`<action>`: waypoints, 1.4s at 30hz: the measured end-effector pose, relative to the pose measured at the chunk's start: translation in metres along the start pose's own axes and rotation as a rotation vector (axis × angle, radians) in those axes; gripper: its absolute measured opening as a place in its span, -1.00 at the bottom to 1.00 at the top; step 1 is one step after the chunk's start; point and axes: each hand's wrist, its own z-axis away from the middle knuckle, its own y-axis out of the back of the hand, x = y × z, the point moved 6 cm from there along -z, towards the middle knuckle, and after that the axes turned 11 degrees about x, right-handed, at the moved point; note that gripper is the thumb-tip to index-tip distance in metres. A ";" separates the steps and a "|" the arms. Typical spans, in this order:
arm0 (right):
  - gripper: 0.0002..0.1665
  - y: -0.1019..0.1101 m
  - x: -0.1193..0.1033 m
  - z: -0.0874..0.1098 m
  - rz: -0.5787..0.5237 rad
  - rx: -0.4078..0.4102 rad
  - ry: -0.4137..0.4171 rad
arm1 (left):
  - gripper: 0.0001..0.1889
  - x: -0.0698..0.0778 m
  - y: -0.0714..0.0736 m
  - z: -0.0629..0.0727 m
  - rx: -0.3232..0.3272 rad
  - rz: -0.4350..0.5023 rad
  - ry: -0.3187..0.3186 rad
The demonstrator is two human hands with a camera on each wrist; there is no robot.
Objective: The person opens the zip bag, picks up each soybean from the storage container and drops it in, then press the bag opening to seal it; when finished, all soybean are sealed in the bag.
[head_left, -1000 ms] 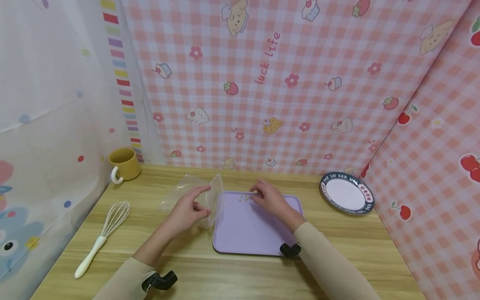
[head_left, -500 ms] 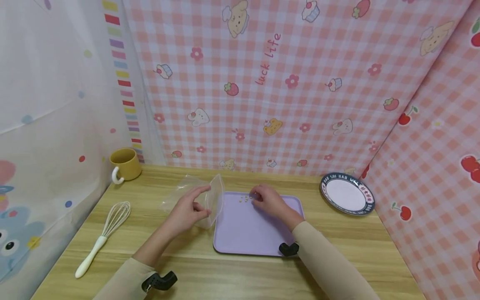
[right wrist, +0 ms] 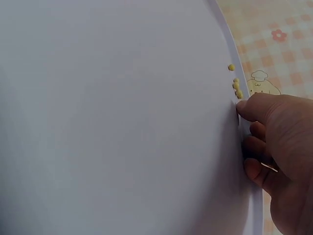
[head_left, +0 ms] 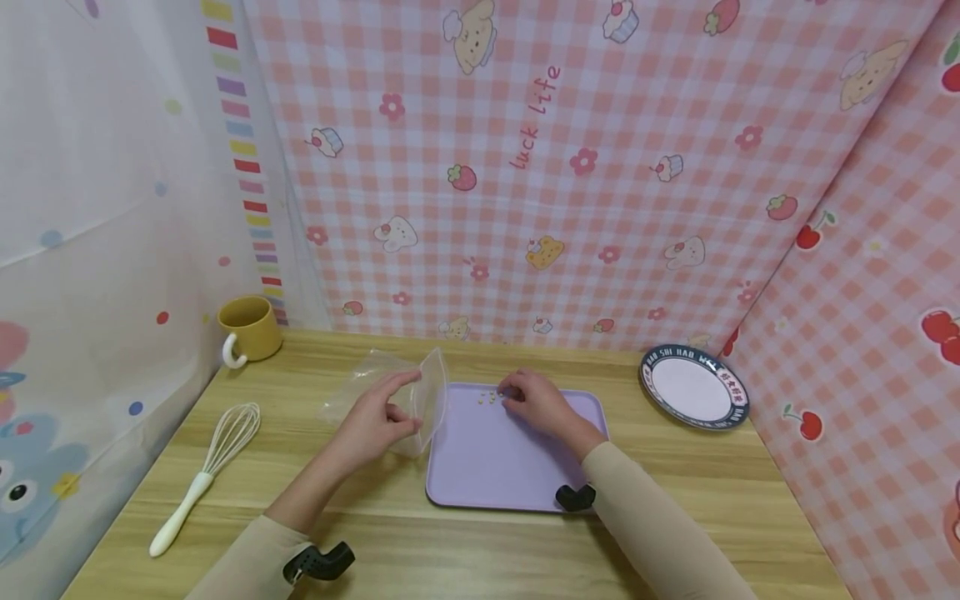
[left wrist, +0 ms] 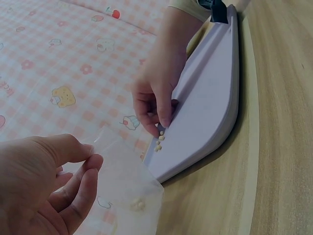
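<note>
My left hand point(head_left: 372, 422) pinches the upper edge of a clear plastic bag point(head_left: 431, 400) between thumb and index finger, beside the tray's left side. A pale clump of beans point(left wrist: 138, 203) shows dimly through the bag in the left wrist view. On the lilac tray point(head_left: 495, 467), several small yellow soybeans point(right wrist: 236, 85) lie along the far rim. My right hand point(head_left: 536, 403) is at that rim, its thumb and bent fingers low against the tray right beside the soybeans. Whether a bean sits between those fingertips is hidden.
A yellow mug point(head_left: 251, 329) with a white handle stands at the back left. In front of it lies a whisk point(head_left: 197, 479) with a white handle. A dark-rimmed plate point(head_left: 693, 387) is at the right, near the checked cloth wall point(head_left: 525, 208).
My right hand has come slightly down and toward me at the tray's far rim, its fingers drawing closer together. The left hand and the bag have stayed in place.
</note>
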 end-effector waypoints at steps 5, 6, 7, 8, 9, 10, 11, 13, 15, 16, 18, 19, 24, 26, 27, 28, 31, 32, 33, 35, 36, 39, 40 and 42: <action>-0.83 0.000 0.000 0.001 -0.001 0.003 -0.025 | -0.18 0.000 0.001 -0.001 0.009 -0.015 -0.007; -0.84 0.000 0.000 0.001 -0.001 0.002 -0.031 | -0.18 0.000 0.001 -0.001 0.010 -0.017 -0.008; -0.85 0.000 0.000 0.001 0.000 0.004 -0.034 | -0.18 0.000 0.001 -0.001 0.009 -0.016 -0.009; -0.86 0.000 0.000 0.000 -0.001 0.004 -0.037 | -0.18 0.000 0.000 -0.002 0.009 -0.014 -0.010; -0.86 0.000 0.000 0.000 -0.001 0.006 -0.038 | -0.18 0.000 0.000 -0.002 0.007 -0.012 -0.011; -0.87 0.000 0.000 0.000 0.001 0.008 -0.037 | -0.18 0.000 0.000 -0.002 0.006 -0.009 -0.011; -0.88 0.000 0.000 0.000 0.001 0.009 -0.034 | -0.18 0.000 0.000 -0.002 0.004 -0.006 -0.010; -0.90 -0.001 0.000 -0.001 0.004 0.014 -0.029 | -0.18 0.000 -0.001 -0.001 0.002 0.000 -0.011; -0.93 -0.001 0.001 -0.002 0.004 0.016 -0.027 | -0.18 0.000 0.000 -0.001 0.002 0.001 -0.011; -0.95 -0.001 0.002 -0.002 0.005 0.018 -0.025 | -0.18 0.000 0.000 -0.001 0.003 -0.001 -0.011; -0.97 -0.002 0.003 -0.002 0.005 0.021 -0.025 | -0.17 0.000 0.000 -0.001 0.005 -0.005 -0.008; -0.96 -0.002 0.003 -0.002 0.006 0.022 -0.026 | -0.17 0.000 0.000 -0.002 0.005 -0.005 -0.007; -0.95 -0.001 0.002 0.000 0.010 0.043 -0.003 | -0.17 0.000 0.000 -0.003 0.004 -0.003 -0.004; -0.94 0.000 0.001 0.002 -0.006 0.058 0.008 | -0.17 0.000 0.000 -0.003 0.002 -0.004 -0.004; -0.94 0.000 0.000 0.002 -0.015 0.066 0.011 | -0.17 0.000 0.000 -0.002 0.000 -0.004 -0.003; -0.94 0.002 -0.001 0.003 -0.032 0.076 0.010 | -0.17 0.000 0.000 -0.002 -0.002 -0.004 -0.002; -0.95 0.005 -0.004 0.003 -0.084 0.113 0.023 | -0.17 0.000 0.000 -0.002 -0.004 -0.004 0.001; -0.96 0.006 -0.006 0.003 -0.101 0.126 0.031 | -0.17 0.000 0.000 -0.002 -0.004 0.000 0.003; -0.97 0.007 -0.008 0.003 -0.118 0.140 0.039 | -0.17 0.000 0.000 -0.002 -0.004 0.001 0.002; -0.96 0.010 -0.011 0.002 -0.150 0.164 0.055 | -0.17 0.000 -0.001 -0.002 -0.004 0.005 0.000; -0.96 0.011 -0.013 0.002 -0.168 0.175 0.057 | -0.17 0.000 -0.001 -0.002 -0.005 0.007 -0.002; -0.97 0.015 -0.019 0.003 -0.225 0.207 0.056 | -0.17 -0.001 -0.001 -0.002 -0.005 0.010 -0.006; -0.97 0.017 -0.021 0.004 -0.245 0.217 0.057 | -0.17 -0.001 -0.001 -0.002 -0.005 0.010 -0.005; -0.96 0.019 -0.025 0.005 -0.280 0.236 0.056 | -0.17 -0.001 -0.001 -0.001 -0.005 0.012 -0.006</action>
